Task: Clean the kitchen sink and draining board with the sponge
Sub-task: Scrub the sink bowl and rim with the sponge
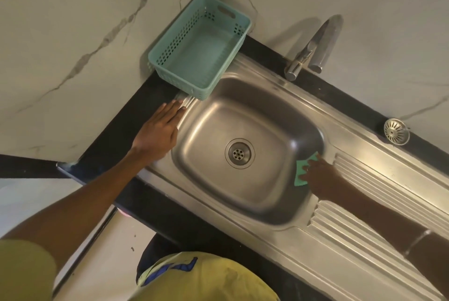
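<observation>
Head view: the right hand [318, 177] presses the green sponge [303, 169] flat against the sink's [206, 135] right wall, fingers spread over it. The left hand [160, 128] rests flat and relaxed on the opposite rim, holding nothing.

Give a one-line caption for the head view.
Right hand presses sponge on sink wall; left hand rests flat.
</observation>
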